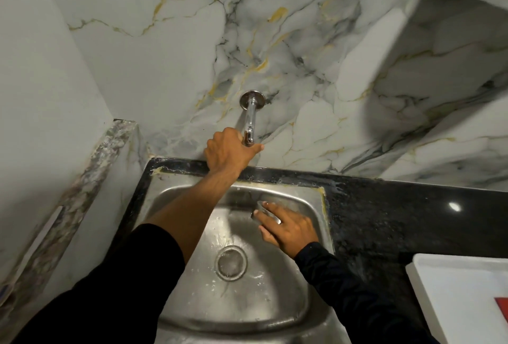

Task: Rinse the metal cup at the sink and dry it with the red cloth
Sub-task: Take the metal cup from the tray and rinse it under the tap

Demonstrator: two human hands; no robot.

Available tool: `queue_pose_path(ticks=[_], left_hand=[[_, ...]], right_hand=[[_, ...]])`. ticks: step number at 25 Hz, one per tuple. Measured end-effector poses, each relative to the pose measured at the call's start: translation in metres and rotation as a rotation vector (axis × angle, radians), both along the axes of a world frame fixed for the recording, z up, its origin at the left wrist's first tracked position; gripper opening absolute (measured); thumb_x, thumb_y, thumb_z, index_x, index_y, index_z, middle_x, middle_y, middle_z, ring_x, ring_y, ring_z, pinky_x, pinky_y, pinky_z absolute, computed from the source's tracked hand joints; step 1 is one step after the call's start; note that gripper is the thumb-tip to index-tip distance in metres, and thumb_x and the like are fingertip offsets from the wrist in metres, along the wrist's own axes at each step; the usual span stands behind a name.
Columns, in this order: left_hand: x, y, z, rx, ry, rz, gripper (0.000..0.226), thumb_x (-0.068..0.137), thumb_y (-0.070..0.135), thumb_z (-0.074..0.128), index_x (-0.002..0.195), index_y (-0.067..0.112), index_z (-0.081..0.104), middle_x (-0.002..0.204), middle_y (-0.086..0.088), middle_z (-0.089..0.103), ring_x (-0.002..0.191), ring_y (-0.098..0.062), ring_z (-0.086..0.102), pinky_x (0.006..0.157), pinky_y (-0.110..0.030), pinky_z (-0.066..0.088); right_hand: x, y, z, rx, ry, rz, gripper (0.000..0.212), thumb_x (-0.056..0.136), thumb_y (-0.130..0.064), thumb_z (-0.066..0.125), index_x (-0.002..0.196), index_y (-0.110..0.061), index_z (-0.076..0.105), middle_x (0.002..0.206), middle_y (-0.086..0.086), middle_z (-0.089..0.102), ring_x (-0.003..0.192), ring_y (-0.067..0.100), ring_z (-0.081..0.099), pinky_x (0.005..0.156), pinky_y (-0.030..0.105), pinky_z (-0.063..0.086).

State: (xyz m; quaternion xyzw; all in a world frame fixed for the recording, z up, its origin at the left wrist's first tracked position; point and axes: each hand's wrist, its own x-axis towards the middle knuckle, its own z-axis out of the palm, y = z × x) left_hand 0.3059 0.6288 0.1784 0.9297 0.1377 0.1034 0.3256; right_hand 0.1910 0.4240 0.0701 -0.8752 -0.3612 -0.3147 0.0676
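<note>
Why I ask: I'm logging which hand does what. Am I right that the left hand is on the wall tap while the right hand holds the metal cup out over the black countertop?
Not quite. The head view shows the right hand holding the metal cup inside the steel sink, not over the black countertop. The left hand is indeed on the wall tap.

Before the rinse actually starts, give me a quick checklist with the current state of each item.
1. Left hand on the tap: ok, fingers wrap its end.
2. Metal cup held by right hand: ok, inside the sink.
3. Cup under the spout: cannot tell; it looks offset to the right.
4. Water running: cannot tell, no stream visible.
5. Drain unobstructed: ok.
6. Red cloth nearby: ok, a red edge shows on the white tray.
</note>
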Motion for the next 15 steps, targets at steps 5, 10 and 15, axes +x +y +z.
queue_pose_path(ticks=[5, 10, 15], left_hand=[[-0.007, -0.003, 0.001, 0.035, 0.021, 0.035, 0.058, 0.066, 0.079, 0.079, 0.079, 0.023, 0.069, 0.076, 0.0, 0.07, 0.078, -0.027, 0.07, 0.063, -0.035, 0.046], [-0.073, -0.038, -0.037, -0.416, -0.148, 0.033, 0.06, 0.093, 0.066, 0.064, 0.139, 0.029, 0.055, 0.145, -0.004, 0.059, 0.128, -0.026, 0.061, 0.101, -0.044, 0.051], [-0.19, -0.147, -0.078, -1.088, 0.312, -0.155, 0.049, 0.112, 0.045, 0.031, 0.145, 0.02, 0.057, 0.147, -0.015, 0.064, 0.132, -0.036, 0.064, 0.095, -0.042, 0.055]], right_hand=[[-0.024, -0.016, 0.013, 0.075, -0.02, -0.026, 0.031, 0.103, -0.041, 0.058, 0.111, -0.028, 0.085, 0.115, 0.002, 0.082, 0.087, 0.018, 0.079, 0.059, 0.028, 0.062], [-0.059, -0.048, 0.03, 0.425, 0.149, -0.178, 0.023, 0.097, -0.031, 0.069, 0.112, -0.023, 0.085, 0.115, 0.002, 0.082, 0.089, 0.017, 0.079, 0.069, 0.028, 0.063], [-0.091, -0.108, 0.047, 1.501, 0.81, -0.506, 0.035, 0.103, -0.01, 0.061, 0.098, -0.036, 0.084, 0.099, -0.025, 0.083, 0.1, -0.005, 0.075, 0.089, 0.022, 0.058]])
